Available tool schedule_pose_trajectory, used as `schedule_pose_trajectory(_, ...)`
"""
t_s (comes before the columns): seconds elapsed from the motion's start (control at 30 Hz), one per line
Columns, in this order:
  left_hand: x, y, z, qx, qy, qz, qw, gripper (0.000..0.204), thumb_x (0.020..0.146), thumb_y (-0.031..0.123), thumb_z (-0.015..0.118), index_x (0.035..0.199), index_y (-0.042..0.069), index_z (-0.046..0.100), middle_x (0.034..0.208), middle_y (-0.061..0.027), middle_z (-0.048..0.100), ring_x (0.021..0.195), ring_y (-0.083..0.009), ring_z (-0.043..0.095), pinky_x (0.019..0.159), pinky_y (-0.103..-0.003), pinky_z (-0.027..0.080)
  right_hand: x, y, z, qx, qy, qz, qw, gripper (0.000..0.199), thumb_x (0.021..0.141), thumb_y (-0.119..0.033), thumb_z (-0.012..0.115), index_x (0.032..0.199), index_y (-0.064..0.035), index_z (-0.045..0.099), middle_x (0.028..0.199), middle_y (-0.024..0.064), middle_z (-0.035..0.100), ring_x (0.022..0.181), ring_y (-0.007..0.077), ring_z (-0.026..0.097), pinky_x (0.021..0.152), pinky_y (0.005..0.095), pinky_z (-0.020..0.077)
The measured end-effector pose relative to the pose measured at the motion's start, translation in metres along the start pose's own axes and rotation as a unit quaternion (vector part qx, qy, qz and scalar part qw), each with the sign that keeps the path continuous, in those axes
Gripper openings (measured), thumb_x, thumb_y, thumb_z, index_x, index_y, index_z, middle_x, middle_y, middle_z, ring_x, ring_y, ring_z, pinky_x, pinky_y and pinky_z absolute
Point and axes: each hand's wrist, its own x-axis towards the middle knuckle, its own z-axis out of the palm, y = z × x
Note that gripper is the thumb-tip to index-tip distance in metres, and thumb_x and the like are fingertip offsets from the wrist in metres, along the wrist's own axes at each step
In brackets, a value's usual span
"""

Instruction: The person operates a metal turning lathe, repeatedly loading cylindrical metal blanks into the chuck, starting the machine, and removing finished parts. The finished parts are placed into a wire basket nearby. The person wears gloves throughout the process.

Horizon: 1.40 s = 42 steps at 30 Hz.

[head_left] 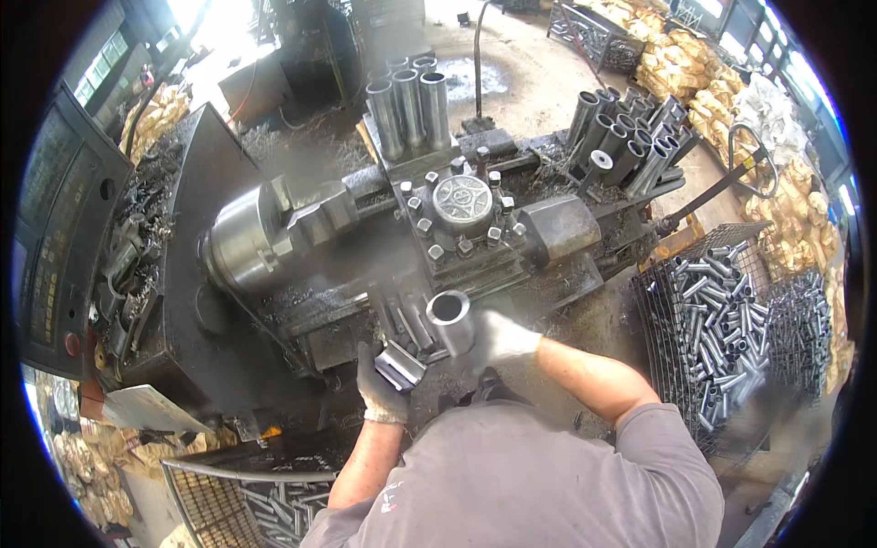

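In front of the lathe, my right hand (507, 341), in a pale work glove, is closed on a short, thick-walled metal tube (449, 324). The tube's open end faces up. Lower and to its left, my left hand (379, 387) wears a darkened glove and grips a shiny metal piece with a lengthwise groove (400, 365); its exact kind is unclear. Beyond both hands sits the lathe's tool post (461, 203), ringed by square-headed bolts. The steel chuck (245, 239) is at the left, with a blurred area by its jaws.
Metal tubes (408, 114) stand upright behind the tool post. More tubes (626, 137) are grouped at the right end. A wire basket (650, 320) of small tubes stands right; another basket (206, 498) is lower left. A control panel (59, 237) rises at far left.
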Motion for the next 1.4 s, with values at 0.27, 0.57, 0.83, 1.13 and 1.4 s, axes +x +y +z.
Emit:
schedule_pose_trajectory(0.27, -0.003, 0.021, 0.008, -0.040, -0.070, -0.087, 0.993, 0.070, 0.109, 0.060, 0.047, 0.140, -0.001, 0.063, 0.126, -0.0232, 0.075, 0.091, -0.0377, 0.076, 0.075, -0.049, 0.066, -0.003, 0.066, -0.036, -0.129, 0.194, -0.114, 0.966, 0.050, 0.082, -0.033, 0.088, 0.122, -0.0077, 0.070, 0.107, 0.0178, 0.078, 0.096, 0.0347, 0.077, 0.086, 0.0415, 0.0623)
schedule_pose_trajectory(0.57, -0.036, 0.011, 0.005, -0.003, -0.084, 0.000, 0.996, 0.088, 0.099, 0.074, 0.057, 0.158, 0.010, 0.046, 0.117, -0.0174, 0.074, 0.093, -0.0355, 0.077, 0.080, -0.052, 0.065, 0.063, -0.091, -0.216, -0.213, 0.380, -0.187, 0.881, 0.036, 0.093, -0.020, 0.074, 0.128, -0.0127, 0.073, 0.098, 0.0171, 0.078, 0.085, 0.0341, 0.077, 0.077, 0.0424, 0.0604)
schedule_pose_trajectory(0.83, -0.030, 0.018, 0.054, 0.275, -0.069, 0.102, 0.954, 0.100, 0.090, 0.067, 0.077, 0.157, 0.005, 0.038, 0.112, -0.0155, 0.073, 0.092, -0.0290, 0.075, 0.080, -0.045, 0.066, 0.272, -0.052, -0.317, -0.334, 0.404, -0.120, 0.843, 0.048, 0.088, -0.039, 0.076, 0.124, -0.0086, 0.074, 0.112, 0.0240, 0.077, 0.105, 0.0447, 0.073, 0.095, 0.0520, 0.0579)
schedule_pose_trajectory(1.13, -0.026, 0.099, 0.143, 0.617, -0.006, 0.561, 0.552, 0.107, 0.074, 0.028, 0.102, 0.158, 0.008, 0.040, 0.112, -0.0134, 0.075, 0.094, -0.0247, 0.076, 0.084, -0.038, 0.062, 0.059, -0.281, -0.148, -0.487, 0.230, -0.254, 0.803, 0.029, 0.089, -0.036, 0.078, 0.111, -0.0164, 0.078, 0.087, 0.0089, 0.079, 0.080, 0.0246, 0.079, 0.073, 0.0383, 0.0639)
schedule_pose_trajectory(1.4, -0.032, 0.083, 0.078, 0.345, -0.041, 0.249, 0.904, 0.048, 0.095, 0.017, 0.080, 0.134, 0.004, 0.056, 0.112, -0.0116, 0.074, 0.094, -0.0235, 0.076, 0.085, -0.040, 0.064, 0.038, -0.105, 0.030, -0.189, 0.153, -0.217, 0.946, 0.056, 0.093, -0.036, 0.075, 0.140, -0.0080, 0.060, 0.094, 0.0203, 0.076, 0.081, 0.0392, 0.076, 0.073, 0.0495, 0.0620)
